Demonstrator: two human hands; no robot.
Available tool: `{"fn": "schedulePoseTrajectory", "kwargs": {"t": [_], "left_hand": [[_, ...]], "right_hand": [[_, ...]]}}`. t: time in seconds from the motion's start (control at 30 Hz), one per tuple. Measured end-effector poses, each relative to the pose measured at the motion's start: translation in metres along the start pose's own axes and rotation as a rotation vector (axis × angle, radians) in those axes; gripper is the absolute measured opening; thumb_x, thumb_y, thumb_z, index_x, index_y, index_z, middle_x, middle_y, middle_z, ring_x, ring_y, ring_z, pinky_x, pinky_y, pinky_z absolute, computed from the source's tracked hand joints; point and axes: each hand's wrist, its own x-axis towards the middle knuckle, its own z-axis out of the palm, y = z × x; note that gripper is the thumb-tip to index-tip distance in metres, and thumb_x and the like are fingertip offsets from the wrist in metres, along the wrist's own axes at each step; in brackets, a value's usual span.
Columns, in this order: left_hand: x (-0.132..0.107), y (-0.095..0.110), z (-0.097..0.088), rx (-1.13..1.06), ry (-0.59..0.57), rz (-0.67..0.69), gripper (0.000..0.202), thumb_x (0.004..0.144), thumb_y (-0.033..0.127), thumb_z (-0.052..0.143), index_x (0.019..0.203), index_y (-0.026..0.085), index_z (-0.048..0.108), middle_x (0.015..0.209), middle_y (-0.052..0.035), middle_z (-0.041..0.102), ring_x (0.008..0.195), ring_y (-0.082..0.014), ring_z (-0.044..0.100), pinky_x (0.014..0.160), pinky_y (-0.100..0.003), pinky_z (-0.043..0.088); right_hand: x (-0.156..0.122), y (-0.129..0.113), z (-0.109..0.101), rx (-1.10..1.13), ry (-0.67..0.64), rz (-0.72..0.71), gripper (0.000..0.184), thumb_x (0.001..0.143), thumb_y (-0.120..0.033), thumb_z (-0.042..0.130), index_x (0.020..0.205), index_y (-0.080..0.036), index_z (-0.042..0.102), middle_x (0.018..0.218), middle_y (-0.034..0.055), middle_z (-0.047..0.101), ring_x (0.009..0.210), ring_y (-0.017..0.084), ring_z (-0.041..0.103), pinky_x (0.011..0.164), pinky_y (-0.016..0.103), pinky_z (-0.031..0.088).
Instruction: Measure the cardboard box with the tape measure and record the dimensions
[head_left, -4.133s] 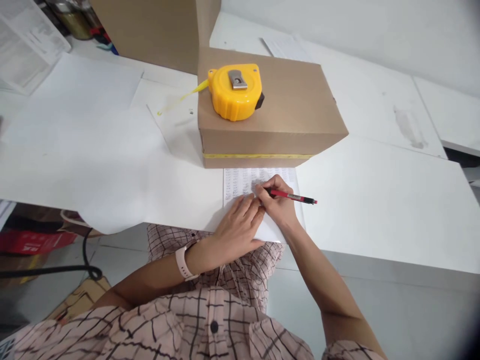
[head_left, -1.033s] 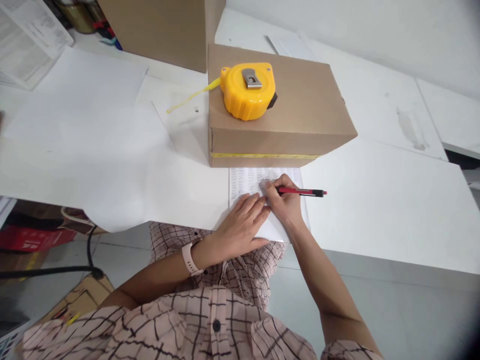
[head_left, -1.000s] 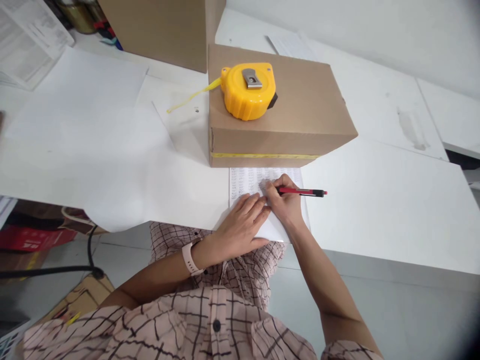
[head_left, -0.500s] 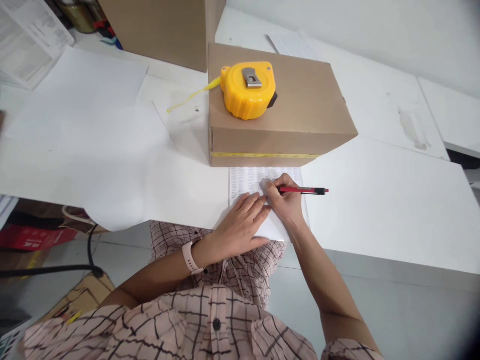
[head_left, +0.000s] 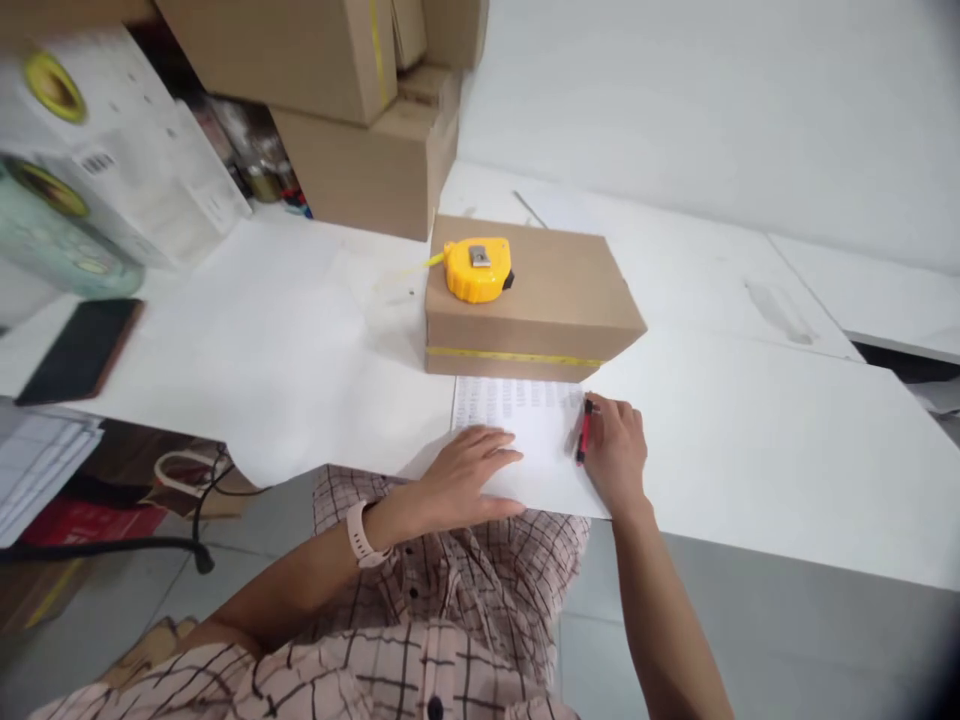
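Observation:
My left hand [head_left: 465, 475] lies flat and open on a sheet of paper [head_left: 536, 440] covered with rows of small writing, near the white table's front edge. To its right, my right hand [head_left: 619, 455] rests on the same sheet with its fingers closed around a red pen [head_left: 583, 432], which points away from me. Just behind the sheet stands a closed cardboard box [head_left: 555, 300] with a yellow tape band low on its front. A yellow tape measure [head_left: 477, 269] lies on the box's top left, its tape end sticking out leftward.
Larger cardboard boxes [head_left: 360, 120] are stacked at the back left, beside white product cartons [head_left: 112, 150]. A dark phone [head_left: 81, 350] lies at the left edge. Blank white sheets [head_left: 262, 330] cover the table's left part. A black cable [head_left: 112, 545] runs below.
My head has lifted and pulled back, so more of the back of the table shows. My right hand slid right, away from the left hand, and the pen has turned to point away from me.

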Motion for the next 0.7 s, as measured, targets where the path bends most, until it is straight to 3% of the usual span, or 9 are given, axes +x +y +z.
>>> {"fn": "schedulePoseTrajectory", "kwargs": {"t": [0.07,0.13,0.2,0.23,0.33,0.4,0.53,0.6,0.7], "left_hand": [[0.014,-0.002,-0.025,-0.041,0.228,-0.016,0.038,0.098,0.045,0.062,0.126,0.02,0.059,0.131,-0.0109,0.068,0.122,-0.0234,0.064,0.103,-0.041,0.054],[0.036,-0.007,-0.052,0.011,0.515,-0.031,0.028,0.1,0.035,0.059,0.125,0.023,0.058,0.128,-0.0095,0.069,0.12,-0.0224,0.065,0.103,-0.042,0.052],[0.062,-0.017,-0.077,0.113,0.719,-0.05,0.034,0.097,0.032,0.062,0.129,0.022,0.055,0.133,-0.0117,0.065,0.128,-0.0263,0.059,0.11,-0.049,0.046],[0.075,-0.023,-0.086,0.152,0.753,-0.075,0.042,0.093,0.032,0.066,0.132,0.021,0.052,0.139,-0.0137,0.061,0.133,-0.029,0.055,0.113,-0.051,0.042],[0.108,-0.045,-0.105,0.163,0.645,-0.245,0.065,0.082,0.032,0.075,0.139,0.02,0.047,0.144,-0.0157,0.057,0.135,-0.0344,0.051,0.113,-0.055,0.04],[0.119,-0.054,-0.112,0.121,0.557,-0.354,0.064,0.078,0.03,0.077,0.135,0.021,0.051,0.136,-0.0134,0.062,0.128,-0.0346,0.056,0.109,-0.055,0.043],[0.118,-0.041,-0.122,-0.135,0.544,-0.33,0.058,0.079,0.039,0.077,0.129,0.023,0.053,0.123,-0.0102,0.066,0.116,-0.0301,0.063,0.1,-0.048,0.05],[0.113,-0.026,-0.125,-0.392,0.439,-0.258,0.059,0.085,0.048,0.071,0.134,0.024,0.049,0.116,-0.0092,0.066,0.103,-0.0261,0.068,0.088,-0.042,0.056],[0.109,-0.006,-0.127,-0.58,0.284,-0.22,0.064,0.088,0.058,0.065,0.139,0.024,0.045,0.104,-0.0072,0.066,0.084,-0.0228,0.068,0.073,-0.038,0.057]], "right_hand": [[-0.001,0.006,0.004,-0.047,0.014,-0.011,0.043,0.09,-0.011,0.039,0.124,-0.022,0.064,0.105,0.0129,0.066,0.095,0.029,0.055,0.082,0.044,0.046],[0.001,0.009,0.01,-0.053,0.033,-0.016,0.044,0.09,-0.011,0.039,0.124,-0.022,0.063,0.106,0.0124,0.068,0.095,0.03,0.056,0.083,0.045,0.047],[0.002,0.011,0.015,-0.034,0.043,-0.018,0.04,0.09,-0.014,0.042,0.122,-0.022,0.064,0.107,0.0121,0.068,0.096,0.03,0.056,0.082,0.045,0.049],[0.002,0.012,0.016,-0.016,0.046,-0.018,0.037,0.09,-0.016,0.044,0.12,-0.022,0.065,0.107,0.0119,0.069,0.097,0.03,0.057,0.082,0.046,0.05],[0.001,0.012,0.016,0.064,0.092,0.006,0.031,0.092,-0.022,0.046,0.115,-0.024,0.066,0.103,0.0109,0.07,0.096,0.03,0.06,0.08,0.046,0.052],[0.0,0.007,0.011,0.132,0.224,0.043,0.028,0.095,-0.027,0.044,0.112,-0.024,0.067,0.102,0.0113,0.07,0.096,0.029,0.062,0.078,0.045,0.053],[0.014,-0.024,-0.023,0.386,0.509,0.096,0.025,0.097,-0.038,0.05,0.101,-0.024,0.07,0.099,0.0131,0.072,0.096,0.029,0.066,0.079,0.045,0.055],[0.03,-0.049,-0.049,0.681,0.372,0.163,0.026,0.096,-0.045,0.056,0.105,-0.025,0.07,0.104,0.0114,0.073,0.098,0.026,0.068,0.082,0.044,0.057],[0.061,-0.085,-0.083,1.191,-0.09,0.169,0.041,0.096,-0.056,0.055,0.116,-0.024,0.07,0.115,0.011,0.073,0.105,0.024,0.07,0.089,0.043,0.058]]}}
